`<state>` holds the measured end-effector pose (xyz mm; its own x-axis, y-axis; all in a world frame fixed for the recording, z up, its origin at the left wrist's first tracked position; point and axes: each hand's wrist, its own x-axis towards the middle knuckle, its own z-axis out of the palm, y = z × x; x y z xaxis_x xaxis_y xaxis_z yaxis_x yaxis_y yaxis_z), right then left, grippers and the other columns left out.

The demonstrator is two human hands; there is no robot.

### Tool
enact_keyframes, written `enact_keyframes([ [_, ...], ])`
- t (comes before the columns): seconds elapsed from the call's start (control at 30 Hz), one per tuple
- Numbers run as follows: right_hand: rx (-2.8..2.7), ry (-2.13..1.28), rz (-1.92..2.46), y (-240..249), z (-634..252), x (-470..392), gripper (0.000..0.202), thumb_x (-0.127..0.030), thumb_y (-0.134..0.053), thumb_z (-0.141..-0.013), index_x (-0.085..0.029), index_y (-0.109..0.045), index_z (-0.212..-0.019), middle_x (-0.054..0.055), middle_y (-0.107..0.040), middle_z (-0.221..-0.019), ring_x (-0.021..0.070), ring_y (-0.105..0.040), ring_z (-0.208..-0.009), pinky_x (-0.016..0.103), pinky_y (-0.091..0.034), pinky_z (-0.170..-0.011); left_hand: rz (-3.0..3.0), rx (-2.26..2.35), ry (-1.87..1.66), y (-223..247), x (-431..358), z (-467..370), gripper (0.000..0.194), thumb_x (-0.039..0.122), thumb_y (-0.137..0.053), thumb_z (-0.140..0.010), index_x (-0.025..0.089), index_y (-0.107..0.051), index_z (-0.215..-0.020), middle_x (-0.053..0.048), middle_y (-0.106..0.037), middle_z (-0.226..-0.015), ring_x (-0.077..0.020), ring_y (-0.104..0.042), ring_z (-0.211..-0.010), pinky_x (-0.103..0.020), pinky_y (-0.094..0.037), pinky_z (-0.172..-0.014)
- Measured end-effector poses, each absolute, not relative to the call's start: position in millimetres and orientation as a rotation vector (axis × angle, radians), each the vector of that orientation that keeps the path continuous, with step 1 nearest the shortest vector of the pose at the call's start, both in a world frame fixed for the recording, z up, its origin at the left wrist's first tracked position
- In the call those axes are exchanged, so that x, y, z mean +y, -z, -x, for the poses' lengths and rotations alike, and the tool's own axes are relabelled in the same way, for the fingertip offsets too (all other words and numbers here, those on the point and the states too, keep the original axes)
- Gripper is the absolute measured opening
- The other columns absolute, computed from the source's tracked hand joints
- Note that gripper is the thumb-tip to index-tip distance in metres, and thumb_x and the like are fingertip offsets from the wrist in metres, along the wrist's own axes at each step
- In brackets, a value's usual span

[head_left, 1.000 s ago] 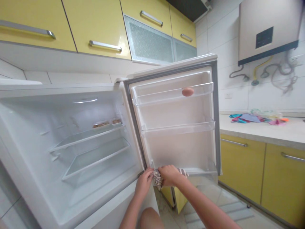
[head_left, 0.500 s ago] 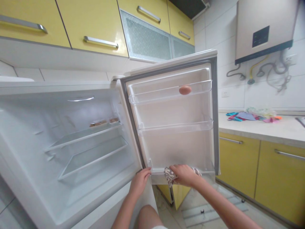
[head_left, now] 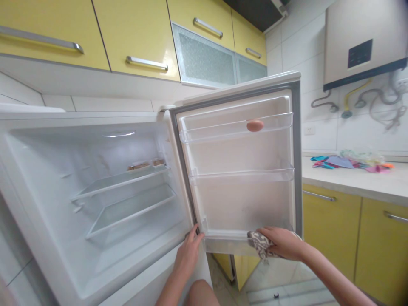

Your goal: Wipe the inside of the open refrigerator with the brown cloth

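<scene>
My right hand point(head_left: 282, 243) is closed on a brown-and-white patterned cloth point(head_left: 262, 245), pressed along the lowest clear door shelf point(head_left: 228, 245) of a fridge. My left hand point(head_left: 188, 250) rests at the hinge-side end of that shelf, its fingers stretched out and slightly apart. The fridge door point(head_left: 229, 204) stands wide open. On its top clear shelf point(head_left: 219, 132) lies a single brown egg point(head_left: 255, 125). To the left, the fridge interior point(head_left: 51, 178) has glass shelves point(head_left: 134, 208), with small packs of food point(head_left: 138, 166) at the back of the upper one.
Yellow wall cabinets point(head_left: 140, 34) hang above the fridge. On the right, a countertop point(head_left: 334, 178) bears a pile of colourful cloths and plastic point(head_left: 347, 162), beneath a water heater point(head_left: 363, 46) with hoses. An ajar yellow cabinet door point(head_left: 245, 267) shows below the fridge door.
My right hand has slid the cloth rightward along the lowest door shelf. My left hand stays at the shelf's hinge end. The view has shifted slightly.
</scene>
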<state>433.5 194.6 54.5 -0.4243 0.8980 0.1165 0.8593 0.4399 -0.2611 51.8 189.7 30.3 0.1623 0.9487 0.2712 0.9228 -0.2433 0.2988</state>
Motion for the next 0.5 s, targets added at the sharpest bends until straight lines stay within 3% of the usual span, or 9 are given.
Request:
enact_keyframes([
  [0.2,-2.574,-0.020,1.573,-59,-366,202,0.046,-0.019,-0.068,-0.073,-0.024,-0.063,-0.118,0.010,-0.073,-0.111,0.0309,-0.070,-0.106,0.035,-0.050,-0.083,-2.335,1.827,-0.730,-6,189,-56,0.071,-0.002,-0.029,-0.083,0.019,-0.049,-0.148,-0.008,-0.038,-0.164,-0.0150,-0.041,-0.148,-0.035,-0.035,-0.122],
  [0.33,-2.586,0.003,1.523,-62,-306,208,0.042,-0.019,-0.068,-0.076,-0.020,-0.063,-0.117,0.014,-0.074,-0.111,0.0321,-0.072,-0.103,0.037,-0.053,-0.081,-2.372,1.820,-0.733,-18,191,-54,0.054,0.009,-0.033,-0.092,0.023,-0.059,-0.138,-0.006,-0.049,-0.157,-0.0180,-0.048,-0.142,-0.037,-0.039,-0.119],
  [0.5,-2.616,0.002,1.445,-65,-248,214,0.040,-0.023,-0.072,-0.076,-0.017,-0.064,-0.116,0.016,-0.075,-0.110,0.0329,-0.073,-0.099,0.039,-0.056,-0.081,-2.367,1.772,-0.710,-38,197,-50,0.037,0.023,-0.045,-0.095,0.022,-0.067,-0.124,-0.009,-0.070,-0.127,-0.0241,-0.058,-0.127,-0.038,-0.044,-0.110],
])
